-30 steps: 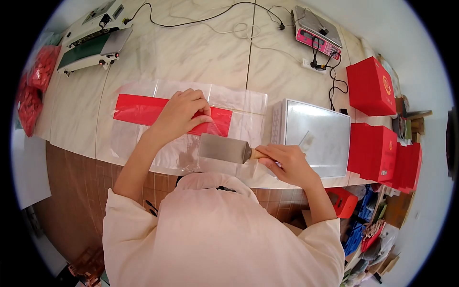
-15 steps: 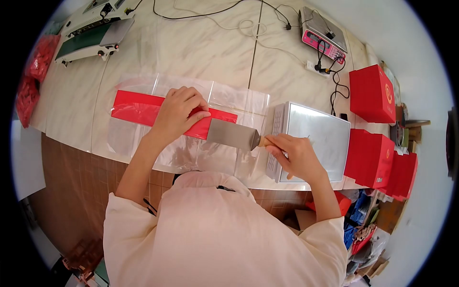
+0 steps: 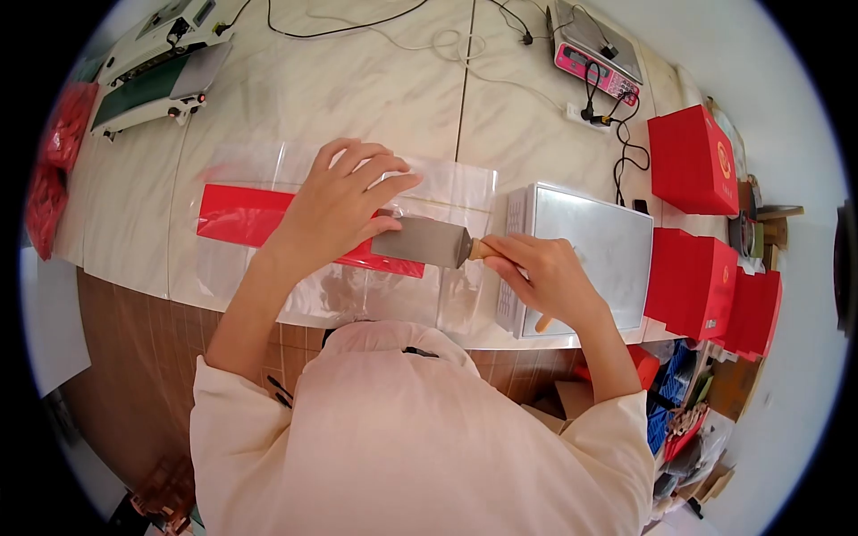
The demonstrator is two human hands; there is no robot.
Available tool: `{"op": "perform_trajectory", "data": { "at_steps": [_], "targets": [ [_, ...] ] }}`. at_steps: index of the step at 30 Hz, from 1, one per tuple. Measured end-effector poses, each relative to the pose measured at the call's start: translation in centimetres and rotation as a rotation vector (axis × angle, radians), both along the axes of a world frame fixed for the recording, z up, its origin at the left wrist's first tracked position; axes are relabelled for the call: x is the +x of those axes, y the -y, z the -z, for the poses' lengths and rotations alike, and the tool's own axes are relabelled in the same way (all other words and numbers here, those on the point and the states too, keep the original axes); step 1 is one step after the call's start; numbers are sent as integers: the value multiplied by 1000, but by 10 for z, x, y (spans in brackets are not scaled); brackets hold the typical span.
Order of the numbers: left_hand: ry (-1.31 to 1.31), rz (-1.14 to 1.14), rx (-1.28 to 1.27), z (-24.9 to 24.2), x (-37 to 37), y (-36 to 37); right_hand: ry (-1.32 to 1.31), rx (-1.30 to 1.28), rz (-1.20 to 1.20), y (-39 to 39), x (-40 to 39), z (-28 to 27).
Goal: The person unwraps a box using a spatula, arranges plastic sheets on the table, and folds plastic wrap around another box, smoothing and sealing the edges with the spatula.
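My right hand (image 3: 543, 272) grips the wooden handle of a wide metal spatula (image 3: 418, 241) with a flat rectangular blade. A wooden end shows just below that hand. The blade points left over a long red packet (image 3: 239, 213), overlapping its right part. My left hand (image 3: 344, 201) is above the packet, its fingers spread and its thumb at the blade's left end; the hand hides the packet's middle. Under the packet are clear plastic sheets (image 3: 456, 192) spread on the marble-patterned table (image 3: 357, 94).
Right of the sheets stands a white box with a shiny metal top (image 3: 594, 241). Red boxes (image 3: 693, 161) line the right edge. At the back are a scale (image 3: 594, 54), trailing black cables (image 3: 626, 147) and a machine with a green belt (image 3: 147, 89). Red bags (image 3: 63, 152) lie far left.
The left fingers have spread and lifted from the packet. The spatula and right hand have shifted slightly left, and the packet's right end has swung toward me. The whole view has tilted a little.
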State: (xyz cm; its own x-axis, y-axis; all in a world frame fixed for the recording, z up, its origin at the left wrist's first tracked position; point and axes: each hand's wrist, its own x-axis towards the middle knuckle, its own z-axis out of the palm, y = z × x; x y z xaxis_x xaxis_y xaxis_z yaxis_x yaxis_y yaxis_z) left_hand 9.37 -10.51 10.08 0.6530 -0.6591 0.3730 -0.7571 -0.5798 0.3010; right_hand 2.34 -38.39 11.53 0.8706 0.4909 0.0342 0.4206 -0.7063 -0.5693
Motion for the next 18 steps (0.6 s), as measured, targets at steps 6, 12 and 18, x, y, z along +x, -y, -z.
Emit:
{"op": "perform_trajectory", "data": {
  "at_steps": [6, 12, 18],
  "targets": [
    [11, 53, 146, -4, 13, -9, -2, 47, 5, 1, -3, 4],
    [-13, 185, 77, -2, 26, -5, 11, 33, 9, 1, -3, 3],
    [-143, -7, -95, -1, 15, -2, 1, 25, -3, 1, -4, 2]
  ]
}}
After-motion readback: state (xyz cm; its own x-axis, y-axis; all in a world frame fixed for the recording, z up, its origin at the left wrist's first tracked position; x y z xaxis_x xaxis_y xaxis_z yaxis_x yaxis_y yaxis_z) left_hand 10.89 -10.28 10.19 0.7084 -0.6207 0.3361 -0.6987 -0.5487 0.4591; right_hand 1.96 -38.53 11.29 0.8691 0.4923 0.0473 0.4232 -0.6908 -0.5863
